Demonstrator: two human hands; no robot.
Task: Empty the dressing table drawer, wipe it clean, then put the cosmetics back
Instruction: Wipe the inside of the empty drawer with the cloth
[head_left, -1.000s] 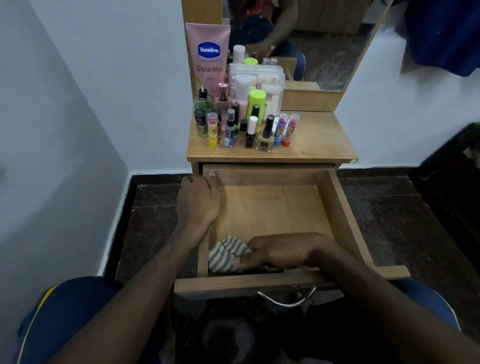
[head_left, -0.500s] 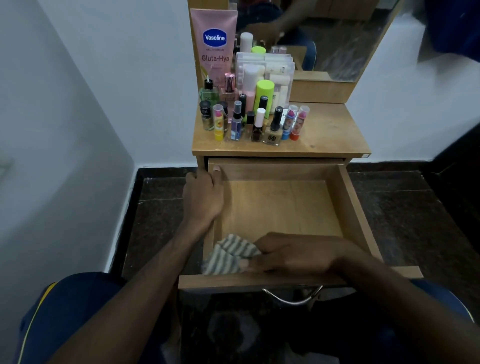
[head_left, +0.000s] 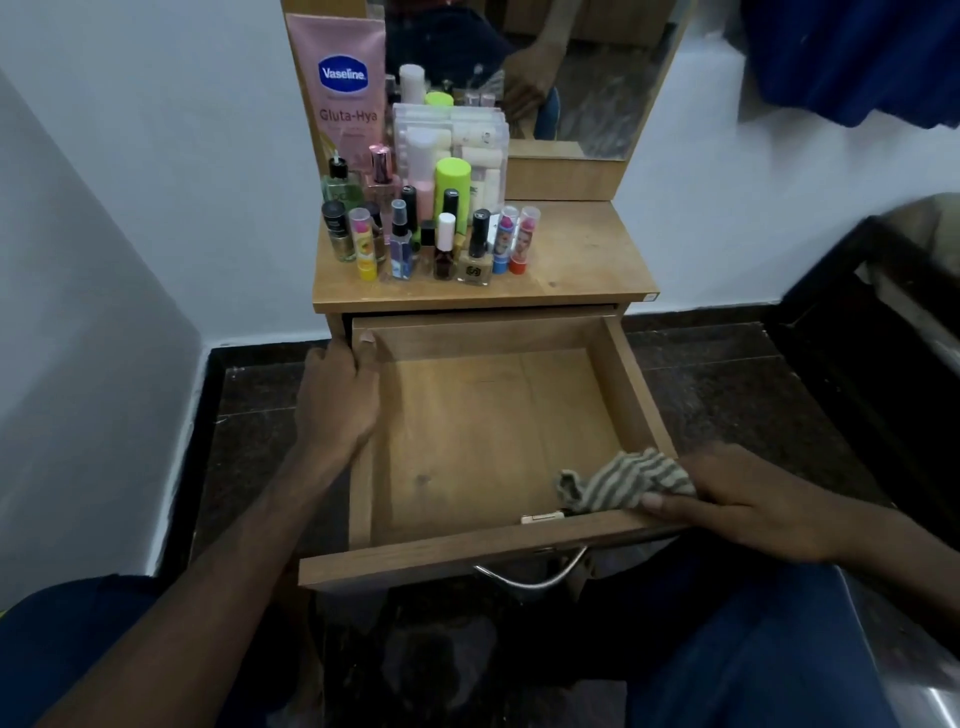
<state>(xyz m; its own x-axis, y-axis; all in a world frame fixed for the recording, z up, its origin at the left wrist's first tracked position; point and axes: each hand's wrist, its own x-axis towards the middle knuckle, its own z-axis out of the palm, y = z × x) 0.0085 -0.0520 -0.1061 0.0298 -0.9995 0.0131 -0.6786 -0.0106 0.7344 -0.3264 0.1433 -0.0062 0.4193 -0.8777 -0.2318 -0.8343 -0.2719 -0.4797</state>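
The wooden drawer (head_left: 488, 431) is pulled out of the dressing table and holds no cosmetics. My left hand (head_left: 337, 400) grips the drawer's left wall near the back corner, thumb inside. My right hand (head_left: 748, 499) holds a grey-and-white striped cloth (head_left: 618, 483) against the drawer's front right corner. Several cosmetics (head_left: 431, 239) stand upright on the left of the tabletop: nail polishes, lip balms, small bottles, a lime-capped bottle (head_left: 452, 182) and a tall pink Vaseline tube (head_left: 340, 88).
The tabletop's right half (head_left: 582, 249) is bare wood. A mirror (head_left: 571, 67) stands behind it. White walls meet at the left; dark floor tiles (head_left: 727, 395) lie either side. A metal handle (head_left: 535, 577) hangs under the drawer front. A dark piece of furniture (head_left: 883, 332) stands right.
My right hand has swept the cloth from the front left corner of the drawer across to the front right corner. My left hand keeps its grip on the left wall.
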